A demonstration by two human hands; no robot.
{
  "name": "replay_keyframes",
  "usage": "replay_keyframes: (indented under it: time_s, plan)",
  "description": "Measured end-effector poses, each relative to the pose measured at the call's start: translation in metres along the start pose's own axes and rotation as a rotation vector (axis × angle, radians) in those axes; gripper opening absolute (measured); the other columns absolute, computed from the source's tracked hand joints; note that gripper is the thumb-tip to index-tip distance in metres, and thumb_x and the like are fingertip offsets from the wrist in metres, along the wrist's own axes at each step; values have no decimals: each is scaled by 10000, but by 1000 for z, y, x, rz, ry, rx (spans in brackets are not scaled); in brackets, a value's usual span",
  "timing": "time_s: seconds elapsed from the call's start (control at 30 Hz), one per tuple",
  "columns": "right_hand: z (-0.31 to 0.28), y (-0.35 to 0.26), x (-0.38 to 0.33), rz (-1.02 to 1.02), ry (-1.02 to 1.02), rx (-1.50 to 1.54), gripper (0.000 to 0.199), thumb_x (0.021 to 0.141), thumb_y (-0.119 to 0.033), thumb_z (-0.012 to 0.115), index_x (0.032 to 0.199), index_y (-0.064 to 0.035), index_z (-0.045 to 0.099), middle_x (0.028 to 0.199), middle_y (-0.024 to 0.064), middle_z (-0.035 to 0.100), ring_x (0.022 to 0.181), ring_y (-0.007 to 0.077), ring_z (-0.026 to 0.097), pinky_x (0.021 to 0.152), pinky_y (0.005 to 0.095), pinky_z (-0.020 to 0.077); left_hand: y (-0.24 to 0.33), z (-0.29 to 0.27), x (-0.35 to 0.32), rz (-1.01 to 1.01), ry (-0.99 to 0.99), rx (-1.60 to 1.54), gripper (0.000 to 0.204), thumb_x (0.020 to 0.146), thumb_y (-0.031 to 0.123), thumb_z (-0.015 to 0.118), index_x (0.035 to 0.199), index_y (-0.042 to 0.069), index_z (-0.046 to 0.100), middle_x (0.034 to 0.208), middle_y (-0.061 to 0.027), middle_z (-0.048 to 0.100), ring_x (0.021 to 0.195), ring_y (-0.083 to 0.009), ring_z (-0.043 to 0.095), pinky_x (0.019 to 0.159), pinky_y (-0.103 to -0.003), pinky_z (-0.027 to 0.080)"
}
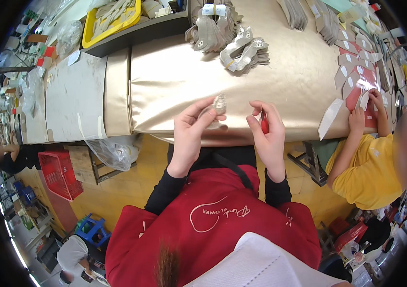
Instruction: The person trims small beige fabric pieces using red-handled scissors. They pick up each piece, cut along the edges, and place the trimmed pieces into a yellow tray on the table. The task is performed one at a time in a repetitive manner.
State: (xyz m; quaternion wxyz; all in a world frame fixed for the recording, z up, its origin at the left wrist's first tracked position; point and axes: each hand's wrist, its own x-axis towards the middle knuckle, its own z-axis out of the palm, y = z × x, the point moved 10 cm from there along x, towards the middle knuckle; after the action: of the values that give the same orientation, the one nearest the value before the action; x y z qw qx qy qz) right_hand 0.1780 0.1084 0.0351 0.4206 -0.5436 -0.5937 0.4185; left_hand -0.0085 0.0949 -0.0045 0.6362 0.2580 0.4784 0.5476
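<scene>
My left hand (187,136) pinches a small pale metallic cut piece (219,104) between thumb and fingers, just above the front edge of the table. The piece is folded or curved, and its lower part is partly behind my fingers. My right hand (271,136), a little apart on the right, is curled around a small red-handled tool (264,124). Most of that tool is hidden in my palm, so its kind does not show. Farther back lie bundled stacks of similar cut pieces: a curved stack (250,56) and a taller stack (208,36) with a paper band.
A yellow tray (88,36) of narrow strips sits in a dark box (165,27) at the far left. Grey board (75,98) covers the left table. On the right, a co-worker in a yellow shirt (363,174) handles pieces on a red sheet (368,76). A red crate (61,174) stands at lower left.
</scene>
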Motion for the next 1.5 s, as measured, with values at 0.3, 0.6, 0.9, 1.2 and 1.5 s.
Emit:
replay_keyframes:
  time_s: [0.3, 0.6, 0.9, 1.2, 1.5]
  plan:
    - [13, -39, -1, -306, 83, -74, 239, 777, 8, 789, 998, -34, 707, 901, 74, 615, 702, 153, 642, 581, 265, 517, 13, 15, -11, 83, -24, 405, 232, 912, 30, 667, 1136, -8, 715, 879, -54, 739, 754, -53, 663, 496, -169, 447]
    - [7, 10, 3, 87, 76, 297, 233, 818, 62, 719, 1034, -19, 694, 921, 32, 581, 621, 44, 417, 536, 179, 324, 6, 22, -10, 58, -84, 388, 217, 922, 18, 657, 1121, -64, 687, 913, -107, 744, 773, -88, 700, 462, -157, 426]
    - [4, -28, -8, -257, 130, -70, 264, 753, 8, 806, 996, -41, 716, 935, 59, 609, 642, 119, 614, 526, 230, 475, 0, 15, -10, 20, -29, 415, 210, 920, 67, 676, 1109, -8, 725, 832, -53, 748, 593, -7, 580, 451, -162, 390]
    - [14, -22, -1, -313, 119, -162, 221, 749, 77, 702, 943, -21, 663, 891, 99, 624, 692, 232, 674, 566, 321, 528, 14, 27, -16, 325, -23, 704, 221, 864, 8, 707, 1081, -21, 733, 817, -69, 739, 657, -50, 597, 578, -207, 475]
    - [49, -61, -35, -566, -201, 12, 326, 585, 96, 641, 845, -95, 589, 757, 58, 590, 597, 264, 591, 519, 343, 466, 1, 3, -2, 47, 92, 354, 226, 903, 26, 684, 1106, -73, 687, 888, -110, 735, 790, -114, 705, 668, -206, 533]
